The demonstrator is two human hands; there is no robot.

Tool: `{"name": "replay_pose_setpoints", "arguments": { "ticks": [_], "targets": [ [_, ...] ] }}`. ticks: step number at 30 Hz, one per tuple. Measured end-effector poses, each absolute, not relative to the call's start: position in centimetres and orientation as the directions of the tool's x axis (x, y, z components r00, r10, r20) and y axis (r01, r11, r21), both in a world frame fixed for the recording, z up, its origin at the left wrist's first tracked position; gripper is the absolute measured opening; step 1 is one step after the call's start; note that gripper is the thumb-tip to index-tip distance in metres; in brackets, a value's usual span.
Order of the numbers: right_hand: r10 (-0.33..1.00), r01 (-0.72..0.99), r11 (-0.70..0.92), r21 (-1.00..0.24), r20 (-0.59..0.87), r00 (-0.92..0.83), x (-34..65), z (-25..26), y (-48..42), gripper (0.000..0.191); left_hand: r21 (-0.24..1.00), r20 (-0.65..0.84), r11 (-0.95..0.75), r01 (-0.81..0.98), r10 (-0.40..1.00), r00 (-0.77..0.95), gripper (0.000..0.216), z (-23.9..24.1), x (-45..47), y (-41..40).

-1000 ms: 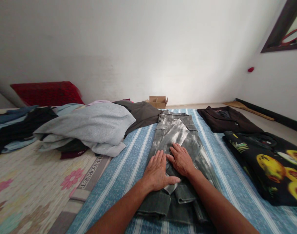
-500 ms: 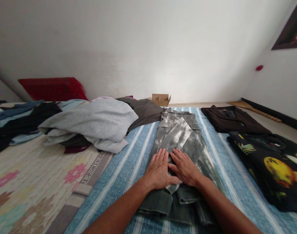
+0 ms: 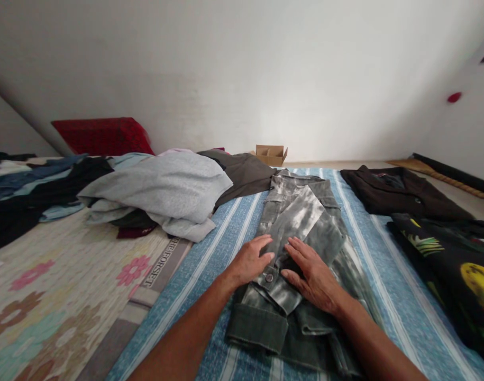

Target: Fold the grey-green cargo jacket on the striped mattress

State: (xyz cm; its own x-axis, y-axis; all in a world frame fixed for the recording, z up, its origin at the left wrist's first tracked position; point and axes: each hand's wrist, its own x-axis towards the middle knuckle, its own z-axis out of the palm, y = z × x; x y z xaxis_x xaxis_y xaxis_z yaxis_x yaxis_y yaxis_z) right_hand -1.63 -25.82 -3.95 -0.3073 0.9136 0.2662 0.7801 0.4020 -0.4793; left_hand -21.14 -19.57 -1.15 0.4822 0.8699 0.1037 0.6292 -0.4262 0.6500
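Observation:
A grey-green washed denim jacket (image 3: 301, 222) lies lengthwise on a blue striped sheet (image 3: 221, 248), its sleeve folded across the middle with a buttoned cuff toward me. My left hand (image 3: 249, 260) rests on the jacket's left side, fingers slightly curled at the sleeve's edge. My right hand (image 3: 311, 272) lies flat on the folded sleeve just right of it. Neither hand grips anything.
A heap of clothes with a light grey garment (image 3: 162, 188) on top lies at the left. A dark brown folded garment (image 3: 400, 190) and a black fruit-print one (image 3: 451, 254) lie at the right. A red pillow (image 3: 102, 136) and a small cardboard box (image 3: 270, 154) stand by the wall.
The view has swung left. My left hand slid off the sleeve toward the jacket's left edge, uncovering the buttoned cuff; my right hand stays flat on the sleeve.

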Motion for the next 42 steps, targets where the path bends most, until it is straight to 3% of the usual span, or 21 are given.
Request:
{"name": "replay_pose_setpoints", "arguments": {
  "ticks": [5, 14, 20, 33, 42],
  "targets": [
    [0.791, 0.643, 0.608, -0.466, 0.424, -0.441, -1.8, -3.3, -27.1, 0.048, 0.716, 0.191, -0.405, 0.569, 0.897, 0.398, 0.037, -1.8, -21.4, -19.1],
    [0.803, 0.673, 0.589, -0.447, 0.236, -0.547, -2.7, -2.4, -28.0, 0.046, 0.818, 0.136, -0.242, 0.522, 0.963, 0.233, 0.023, -1.5, -22.1, -18.3],
    [0.817, 0.675, 0.554, -0.487, 0.163, -0.554, -2.6, -2.3, -27.8, 0.049, 0.771, 0.065, -0.206, 0.602, 0.967, 0.247, 0.019, -1.3, -22.1, -18.6],
    [0.84, 0.669, 0.475, -0.572, 0.069, -0.538, -3.1, -1.2, -27.4, 0.051, 0.566, -0.101, -0.132, 0.814, 0.968, 0.228, 0.037, -0.1, -22.2, -18.9],
    [0.857, 0.673, 0.437, -0.597, 0.05, -0.513, -3.3, -0.5, -27.7, 0.052, 0.634, -0.088, -0.151, 0.758, 0.96, 0.265, 0.032, -1.3, -22.4, -18.6]
  ]
}}
